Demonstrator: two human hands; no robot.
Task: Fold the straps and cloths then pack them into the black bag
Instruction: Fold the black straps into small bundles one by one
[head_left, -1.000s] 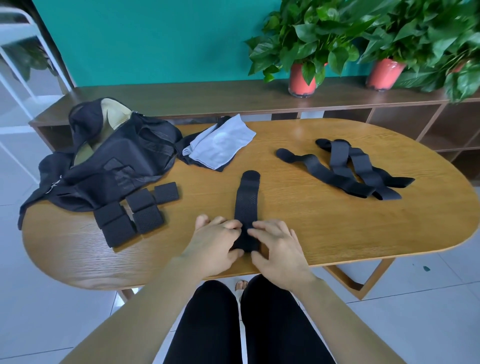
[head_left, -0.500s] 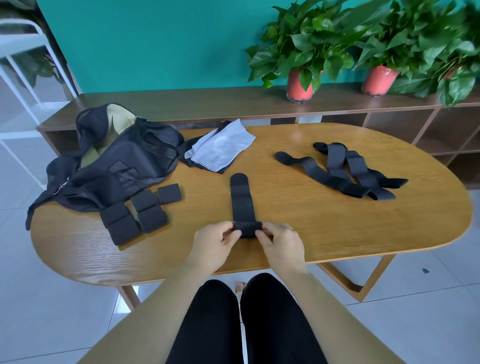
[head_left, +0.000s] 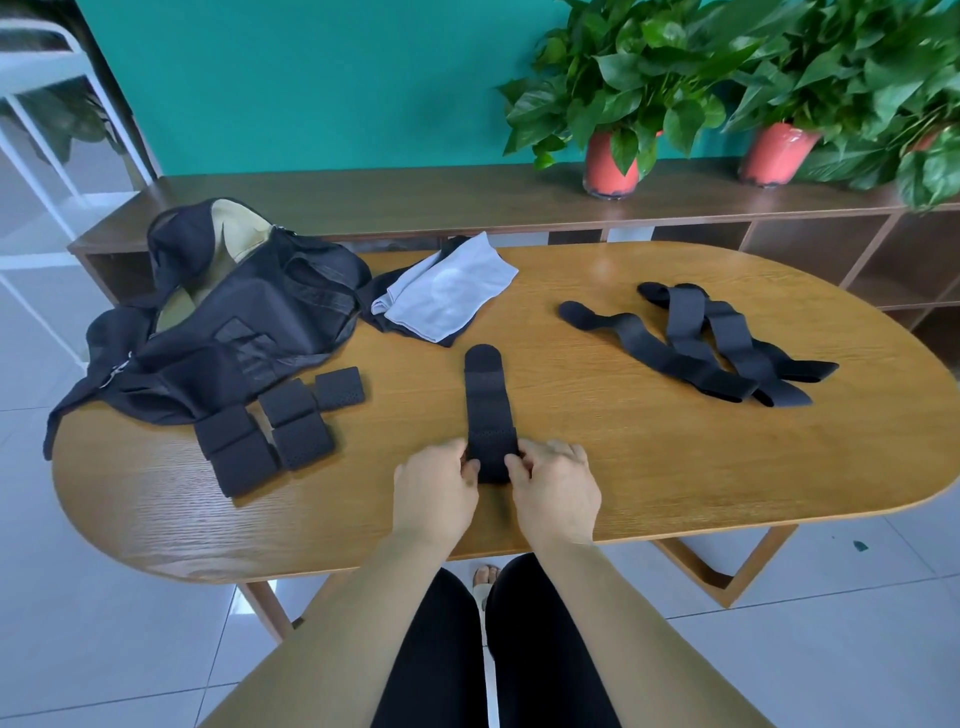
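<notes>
Currently: left hand (head_left: 436, 486), right hand (head_left: 556, 488) pinch near end of strap (head_left: 485, 400), fingers (head_left: 519, 470) curled on fold; strap lies lengthwise on desk (head_left: 623, 467), front centre. Advise: keep edges aligned, fold tight. Destination black bag (head_left: 234, 332) far left.

My left hand (head_left: 434, 491) and right hand (head_left: 558, 493) sit side by side, backs up, knuckles nearly level, with a narrow gap between them. Each pinches one side edge at the near end of the strap (head_left: 487, 410), thumb and fingers curled in toward the other hand. Both bare forearms reach forward, converging toward the wrists.
</notes>
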